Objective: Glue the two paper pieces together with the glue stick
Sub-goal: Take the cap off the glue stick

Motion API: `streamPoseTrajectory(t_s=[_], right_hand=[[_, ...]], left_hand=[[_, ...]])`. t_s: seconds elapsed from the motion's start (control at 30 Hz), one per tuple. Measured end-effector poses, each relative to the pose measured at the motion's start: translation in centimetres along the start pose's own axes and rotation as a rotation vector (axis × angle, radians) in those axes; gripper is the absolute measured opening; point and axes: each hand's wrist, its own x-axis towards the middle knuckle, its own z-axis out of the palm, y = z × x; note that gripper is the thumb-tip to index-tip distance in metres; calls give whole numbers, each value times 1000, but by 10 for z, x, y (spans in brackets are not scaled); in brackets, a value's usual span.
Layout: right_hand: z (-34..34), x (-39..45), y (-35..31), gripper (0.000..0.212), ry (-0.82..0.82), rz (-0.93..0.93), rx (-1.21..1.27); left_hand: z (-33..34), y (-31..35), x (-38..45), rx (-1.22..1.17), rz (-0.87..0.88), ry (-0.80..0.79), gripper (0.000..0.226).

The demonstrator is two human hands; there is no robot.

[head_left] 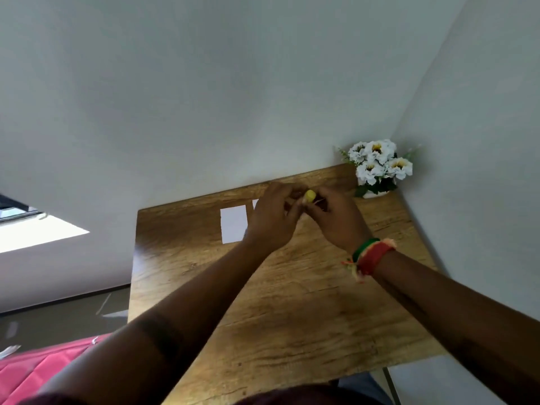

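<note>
While both hands work at it, the glue stick (309, 196) sits between them above the far part of the surface (292, 302), only its yellow end showing. The left hand (273, 219) is curled round one side of it and the right hand (336, 220) pinches the other; the fingers hide the rest, so I cannot tell whether the cap is on, off or being twisted. My guess is that the stick is being opened or wound up before any glue goes on.

One paper (233, 225) lies flat on the surface just left of the left hand. A second paper (255, 203) shows only as a white sliver at that hand's edge, mostly covered. Neither looks glued yet, and neither is being held.

What could go wrong from here:
- Both sheets are loose and light, so a wrist or forearm passing low over them could slide or flip one.
- With nothing pinning the paper, pushing the stick across it may drag or crease it unless one hand comes free to hold it.
- Winding out too much glue could snap or smear the tip.
- A freed cap could roll off the surface.

The flower pot (377, 171) in the far right corner stands well apart from the work.
</note>
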Motion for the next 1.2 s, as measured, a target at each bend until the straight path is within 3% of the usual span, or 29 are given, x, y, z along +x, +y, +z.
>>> streamPoseTrajectory(t_s=[0.1, 0.27, 0.37, 0.5, 0.63, 0.73, 0.83, 0.9, 1.0, 1.1, 1.2], right_hand=[[-2, -25, -19, 22, 10, 62, 35], [26, -48, -54, 21, 0, 216, 273], [41, -59, -64, 25, 2, 242, 219], [50, -63, -77, 24, -18, 185, 93], [46, -58, -83, 11, -164, 203, 177], [43, -58, -86, 21, -241, 177, 98], [46, -58, -93, 34, -155, 135, -131], [44, -56, -96, 29, -108, 86, -205], [33, -52, -96, 7, -180, 8, -179], [29, -52, -91, 34, -232, 8, -129], [31, -49, -88, 34, -157, 1, -151]], left_hand=[[-12, 0, -50, -35, -63, -78, 25], [-11, -5, -86, -103, -192, 90, 28], [-16, -10, -98, -56, -182, 126, 21], [-21, -13, -113, -55, -166, 194, 19], [-24, -17, -120, -55, -197, 208, 22], [-28, -16, -122, -27, -195, 187, 20], [-25, -14, -120, 25, -222, 163, 18], [-23, -12, -119, 41, -219, 161, 17], [-27, -12, -117, 47, -190, 117, 18], [-32, -10, -110, 99, -164, 56, 20], [-32, -7, -102, 59, -195, 65, 18]])
